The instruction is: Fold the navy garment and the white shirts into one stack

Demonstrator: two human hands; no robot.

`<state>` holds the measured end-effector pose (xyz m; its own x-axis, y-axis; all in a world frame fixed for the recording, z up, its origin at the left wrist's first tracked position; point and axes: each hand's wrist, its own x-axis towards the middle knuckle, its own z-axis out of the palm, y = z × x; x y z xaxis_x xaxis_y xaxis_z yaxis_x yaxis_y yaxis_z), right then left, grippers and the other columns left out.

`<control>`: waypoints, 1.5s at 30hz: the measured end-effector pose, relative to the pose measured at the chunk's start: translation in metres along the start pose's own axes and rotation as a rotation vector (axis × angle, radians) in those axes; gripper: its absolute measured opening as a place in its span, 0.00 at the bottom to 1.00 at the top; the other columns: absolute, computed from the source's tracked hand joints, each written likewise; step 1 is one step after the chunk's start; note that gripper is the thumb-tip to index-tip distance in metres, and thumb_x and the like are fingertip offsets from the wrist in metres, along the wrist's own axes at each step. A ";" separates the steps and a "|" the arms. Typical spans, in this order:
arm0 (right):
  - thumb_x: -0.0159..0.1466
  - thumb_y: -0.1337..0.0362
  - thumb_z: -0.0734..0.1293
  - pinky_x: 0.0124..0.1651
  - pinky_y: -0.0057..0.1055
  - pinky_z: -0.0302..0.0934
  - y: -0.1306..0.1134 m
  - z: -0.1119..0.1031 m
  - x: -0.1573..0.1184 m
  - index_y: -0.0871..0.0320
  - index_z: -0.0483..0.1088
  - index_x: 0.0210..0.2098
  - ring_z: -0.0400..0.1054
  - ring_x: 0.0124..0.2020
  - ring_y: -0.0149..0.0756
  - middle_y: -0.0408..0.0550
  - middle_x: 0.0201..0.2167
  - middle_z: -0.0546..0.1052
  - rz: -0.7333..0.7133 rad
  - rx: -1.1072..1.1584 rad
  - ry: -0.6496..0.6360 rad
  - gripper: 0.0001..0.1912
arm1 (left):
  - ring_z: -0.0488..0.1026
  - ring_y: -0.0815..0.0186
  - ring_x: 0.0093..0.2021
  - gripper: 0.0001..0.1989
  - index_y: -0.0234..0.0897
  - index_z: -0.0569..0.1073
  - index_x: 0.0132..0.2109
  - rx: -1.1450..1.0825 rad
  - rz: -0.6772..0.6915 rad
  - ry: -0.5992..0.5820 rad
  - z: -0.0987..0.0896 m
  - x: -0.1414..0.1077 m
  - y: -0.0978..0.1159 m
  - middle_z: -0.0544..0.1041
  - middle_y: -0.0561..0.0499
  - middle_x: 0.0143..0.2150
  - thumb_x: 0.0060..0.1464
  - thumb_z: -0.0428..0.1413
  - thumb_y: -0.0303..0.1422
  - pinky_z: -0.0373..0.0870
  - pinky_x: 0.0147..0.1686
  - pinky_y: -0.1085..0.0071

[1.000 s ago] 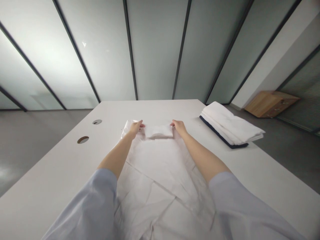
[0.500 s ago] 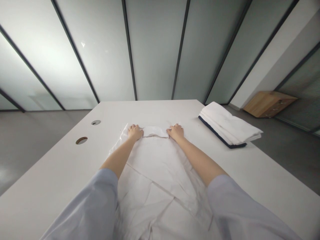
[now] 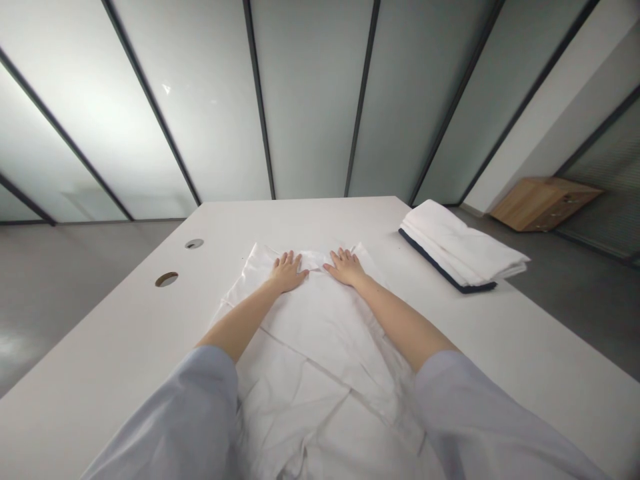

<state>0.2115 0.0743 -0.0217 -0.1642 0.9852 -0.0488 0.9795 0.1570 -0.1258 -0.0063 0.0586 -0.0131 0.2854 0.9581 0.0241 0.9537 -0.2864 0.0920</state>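
Left hand [image 3: 287, 272], right hand [image 3: 346, 267] flat on white cloth [image 3: 320, 327]

White table [image 3: 100, 320], long, seen from the near end. Near L edge, 2 round holes in the top: smaller one [image 3: 194, 243] w/ grey rim, bigger one [image 3: 167, 279] w/ brownish ring. Mid-table, white cloth [image 3: 320, 340] laid out flat, creased all over, w/ fold lines running across, pointy corners at far end. Twd far R corner, folded white stack [image 3: 463, 250] w/ navy edging along one side, apart from the cloth, a bit rumpled on top tbh.
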 end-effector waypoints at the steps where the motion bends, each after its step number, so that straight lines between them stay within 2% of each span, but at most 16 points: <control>1: 0.67 0.41 0.47 0.66 0.48 0.35 0.000 -0.001 0.000 0.57 0.46 0.68 0.37 0.69 0.51 0.59 0.70 0.45 -0.002 0.000 0.000 0.38 | 0.43 0.50 0.70 0.34 0.35 0.52 0.68 0.007 0.014 0.018 -0.002 -0.003 0.001 0.47 0.38 0.71 0.61 0.40 0.49 0.43 0.64 0.53; 4: 0.67 0.42 0.48 0.66 0.47 0.35 0.001 -0.003 0.003 0.57 0.46 0.68 0.38 0.69 0.50 0.58 0.70 0.45 -0.007 -0.001 0.008 0.37 | 0.44 0.52 0.70 0.32 0.38 0.55 0.67 0.018 0.055 0.052 -0.009 -0.016 0.010 0.50 0.41 0.70 0.61 0.41 0.48 0.42 0.65 0.51; 6: 0.67 0.43 0.49 0.66 0.47 0.36 0.003 -0.005 0.006 0.57 0.47 0.68 0.39 0.69 0.51 0.58 0.69 0.47 -0.014 -0.003 0.026 0.36 | 0.45 0.51 0.69 0.32 0.42 0.56 0.66 0.013 0.052 0.015 -0.011 -0.029 0.022 0.52 0.43 0.70 0.60 0.40 0.52 0.43 0.63 0.46; 9: 0.68 0.46 0.52 0.65 0.45 0.39 0.003 -0.008 0.008 0.58 0.52 0.66 0.42 0.68 0.50 0.58 0.68 0.51 -0.019 -0.013 0.087 0.34 | 0.43 0.42 0.69 0.39 0.43 0.56 0.66 -0.007 -0.005 -0.102 -0.006 -0.046 0.039 0.51 0.40 0.70 0.55 0.40 0.59 0.43 0.59 0.35; 11: 0.68 0.49 0.54 0.65 0.44 0.40 0.003 -0.012 0.005 0.59 0.54 0.65 0.44 0.67 0.49 0.58 0.67 0.53 -0.029 -0.026 0.150 0.31 | 0.40 0.37 0.69 0.43 0.41 0.52 0.68 -0.016 -0.032 -0.132 -0.001 -0.048 0.045 0.47 0.37 0.71 0.53 0.39 0.62 0.42 0.57 0.32; 15: 0.68 0.52 0.54 0.65 0.42 0.39 -0.004 -0.021 -0.016 0.60 0.59 0.62 0.47 0.66 0.47 0.57 0.65 0.58 -0.079 -0.044 0.226 0.28 | 0.38 0.39 0.69 0.44 0.41 0.49 0.69 -0.003 -0.035 -0.105 0.002 -0.026 0.036 0.44 0.38 0.71 0.54 0.36 0.62 0.40 0.58 0.33; 19: 0.67 0.47 0.54 0.64 0.53 0.39 -0.019 -0.021 -0.048 0.56 0.63 0.60 0.48 0.65 0.54 0.56 0.61 0.64 -0.080 -0.013 0.069 0.29 | 0.43 0.43 0.69 0.41 0.42 0.53 0.67 0.029 -0.054 -0.041 -0.004 0.006 0.020 0.49 0.40 0.71 0.54 0.38 0.60 0.44 0.60 0.39; 23: 0.65 0.39 0.50 0.60 0.64 0.37 -0.028 -0.006 -0.061 0.53 0.53 0.66 0.42 0.66 0.63 0.58 0.68 0.50 0.006 0.016 -0.040 0.37 | 0.55 0.50 0.64 0.31 0.38 0.63 0.60 0.037 -0.028 0.153 -0.009 0.014 0.018 0.61 0.40 0.64 0.57 0.45 0.53 0.51 0.60 0.52; 26: 0.64 0.38 0.49 0.61 0.64 0.34 -0.022 0.000 -0.049 0.52 0.48 0.68 0.37 0.67 0.63 0.56 0.70 0.45 0.026 0.009 -0.038 0.39 | 0.62 0.53 0.58 0.23 0.38 0.68 0.54 0.029 -0.050 0.156 -0.013 0.002 0.024 0.69 0.40 0.57 0.59 0.45 0.47 0.59 0.55 0.57; 28: 0.64 0.38 0.50 0.63 0.59 0.34 -0.014 -0.002 -0.033 0.52 0.50 0.67 0.39 0.67 0.60 0.55 0.69 0.47 0.012 0.001 -0.023 0.39 | 0.63 0.52 0.58 0.24 0.38 0.68 0.53 0.016 -0.086 0.087 -0.016 -0.010 0.029 0.69 0.39 0.56 0.59 0.44 0.48 0.61 0.53 0.56; 30: 0.65 0.39 0.51 0.64 0.54 0.36 -0.008 -0.006 -0.017 0.53 0.52 0.66 0.42 0.67 0.58 0.56 0.69 0.50 -0.015 -0.009 0.007 0.38 | 0.60 0.48 0.60 0.28 0.38 0.66 0.56 0.000 -0.127 0.006 -0.017 -0.023 0.036 0.66 0.38 0.59 0.59 0.42 0.52 0.61 0.53 0.50; 34: 0.65 0.43 0.56 0.62 0.49 0.42 -0.008 -0.016 -0.002 0.59 0.63 0.59 0.50 0.64 0.55 0.61 0.62 0.61 -0.008 -0.053 0.129 0.33 | 0.45 0.39 0.67 0.38 0.39 0.56 0.65 -0.026 -0.199 -0.135 -0.010 -0.036 0.044 0.50 0.36 0.70 0.56 0.37 0.58 0.50 0.54 0.33; 36: 0.65 0.47 0.58 0.61 0.47 0.43 -0.014 -0.020 -0.004 0.61 0.66 0.56 0.52 0.62 0.54 0.63 0.59 0.65 -0.008 -0.082 0.228 0.29 | 0.40 0.38 0.69 0.40 0.39 0.51 0.68 -0.025 -0.213 -0.133 -0.005 -0.033 0.042 0.44 0.36 0.71 0.56 0.36 0.58 0.44 0.55 0.30; 39: 0.66 0.51 0.58 0.62 0.46 0.43 -0.027 -0.024 -0.018 0.61 0.65 0.57 0.52 0.62 0.52 0.62 0.58 0.65 -0.049 -0.093 0.315 0.26 | 0.38 0.40 0.69 0.41 0.40 0.50 0.69 -0.023 -0.198 -0.089 0.000 -0.018 0.031 0.43 0.38 0.72 0.56 0.35 0.59 0.41 0.57 0.31; 42: 0.66 0.48 0.56 0.62 0.48 0.42 -0.038 -0.020 -0.035 0.58 0.63 0.59 0.52 0.62 0.53 0.61 0.58 0.65 -0.071 -0.064 0.250 0.28 | 0.40 0.41 0.69 0.40 0.41 0.53 0.68 -0.038 -0.173 -0.068 -0.001 0.001 0.018 0.46 0.38 0.71 0.55 0.37 0.59 0.41 0.58 0.33; 45: 0.66 0.43 0.52 0.61 0.53 0.40 -0.041 -0.008 -0.047 0.57 0.57 0.64 0.49 0.64 0.57 0.62 0.64 0.59 -0.050 -0.044 0.120 0.34 | 0.49 0.44 0.67 0.37 0.41 0.61 0.63 -0.077 -0.141 0.030 -0.004 0.013 0.008 0.55 0.39 0.68 0.54 0.44 0.58 0.46 0.59 0.37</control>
<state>0.1798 0.0218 -0.0061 -0.2003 0.9768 0.0757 0.9752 0.2062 -0.0810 0.0042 0.0684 -0.0082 0.1450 0.9888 0.0354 0.9736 -0.1489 0.1728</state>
